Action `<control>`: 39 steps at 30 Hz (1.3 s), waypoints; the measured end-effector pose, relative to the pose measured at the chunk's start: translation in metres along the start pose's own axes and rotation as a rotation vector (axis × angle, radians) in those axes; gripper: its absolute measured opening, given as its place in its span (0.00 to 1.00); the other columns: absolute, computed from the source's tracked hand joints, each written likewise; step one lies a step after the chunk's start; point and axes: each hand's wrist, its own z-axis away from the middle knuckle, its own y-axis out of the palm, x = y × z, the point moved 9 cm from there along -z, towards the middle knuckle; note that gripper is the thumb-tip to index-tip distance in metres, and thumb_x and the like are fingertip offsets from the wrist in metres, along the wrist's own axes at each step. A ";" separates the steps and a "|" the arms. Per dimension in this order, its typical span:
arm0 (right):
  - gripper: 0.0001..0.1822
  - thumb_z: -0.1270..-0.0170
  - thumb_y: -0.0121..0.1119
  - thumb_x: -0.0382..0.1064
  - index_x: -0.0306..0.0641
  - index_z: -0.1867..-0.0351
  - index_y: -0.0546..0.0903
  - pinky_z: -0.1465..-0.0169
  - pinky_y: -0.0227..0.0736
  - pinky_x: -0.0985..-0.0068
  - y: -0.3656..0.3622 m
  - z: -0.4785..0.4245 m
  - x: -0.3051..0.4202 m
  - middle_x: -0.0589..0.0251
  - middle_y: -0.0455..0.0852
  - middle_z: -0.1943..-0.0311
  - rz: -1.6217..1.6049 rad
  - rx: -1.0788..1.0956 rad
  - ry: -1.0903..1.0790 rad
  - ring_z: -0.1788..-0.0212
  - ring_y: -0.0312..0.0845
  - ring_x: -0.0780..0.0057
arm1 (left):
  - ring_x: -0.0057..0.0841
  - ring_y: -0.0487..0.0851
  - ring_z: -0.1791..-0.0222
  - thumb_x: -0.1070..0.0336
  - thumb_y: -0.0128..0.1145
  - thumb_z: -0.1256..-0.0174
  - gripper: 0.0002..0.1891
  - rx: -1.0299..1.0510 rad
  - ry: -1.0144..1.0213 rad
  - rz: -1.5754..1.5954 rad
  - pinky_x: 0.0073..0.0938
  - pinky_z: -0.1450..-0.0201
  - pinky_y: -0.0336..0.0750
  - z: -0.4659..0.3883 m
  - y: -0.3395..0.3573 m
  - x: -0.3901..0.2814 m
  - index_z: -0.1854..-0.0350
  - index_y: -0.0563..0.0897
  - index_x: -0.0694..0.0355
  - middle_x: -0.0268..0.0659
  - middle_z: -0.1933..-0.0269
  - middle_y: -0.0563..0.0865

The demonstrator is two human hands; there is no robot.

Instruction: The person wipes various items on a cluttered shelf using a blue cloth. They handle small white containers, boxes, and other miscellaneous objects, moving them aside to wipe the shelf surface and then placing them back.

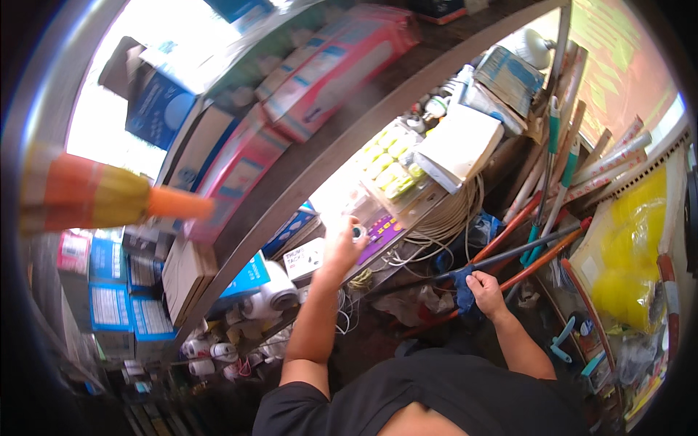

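My left hand (342, 242) reaches to the middle shelf, its fingers around a small roll (358, 233) with a pale rim, perhaps tape. Right by that hand are a small white printed box (304, 258) and a flat purple pack (380, 235). My right hand (486, 294) grips a crumpled blue cloth (465, 290) in front of the long-handled tools. Part of the cloth hangs below my fingers, against a dark pole (507, 248) and an orange pole (537, 257). Whether the cloth touches the poles, I cannot tell.
An upper shelf edge (349, 147) cuts across, bearing pink packs (349, 65). Beneath it are yellow-green packaged items (390, 163), a white box (463, 141) and coiled cable (455, 210). An orange-yellow folded umbrella (103, 191) hangs left. Yellow plastic-wrapped goods (632, 250) stand right.
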 end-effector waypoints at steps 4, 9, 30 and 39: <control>0.12 0.29 0.54 0.38 0.38 0.73 0.77 0.70 0.59 0.86 0.037 -0.002 0.015 0.81 0.70 0.77 0.058 0.152 -0.018 0.73 0.60 0.91 | 0.48 0.76 0.47 0.73 0.62 0.44 0.17 -0.284 0.019 0.013 0.41 0.45 0.72 0.027 0.028 0.022 0.52 0.77 0.60 0.48 0.49 0.79; 0.12 0.28 0.53 0.40 0.39 0.71 0.78 0.70 0.58 0.86 0.085 0.006 0.048 0.81 0.70 0.77 -0.106 0.336 0.153 0.74 0.61 0.91 | 0.50 0.70 0.41 0.70 0.65 0.47 0.25 -0.482 0.112 0.046 0.48 0.35 0.63 0.084 -0.027 0.004 0.44 0.75 0.63 0.53 0.42 0.74; 0.06 0.33 0.57 0.35 0.35 0.62 0.77 0.66 0.72 0.84 0.286 -0.011 0.141 0.70 0.79 0.71 0.087 0.626 -0.027 0.70 0.72 0.86 | 0.54 0.64 0.33 0.71 0.59 0.45 0.27 -0.692 0.045 0.076 0.47 0.29 0.59 0.146 -0.036 0.093 0.41 0.73 0.68 0.56 0.37 0.70; 0.16 0.40 0.55 0.38 0.28 0.56 0.81 0.48 0.74 0.57 0.398 -0.097 0.157 0.39 0.83 0.62 0.984 0.296 -0.937 0.56 0.78 0.42 | 0.50 0.69 0.40 0.73 0.57 0.43 0.22 -0.918 -0.104 0.186 0.47 0.35 0.62 0.218 -0.056 0.110 0.43 0.73 0.67 0.52 0.45 0.73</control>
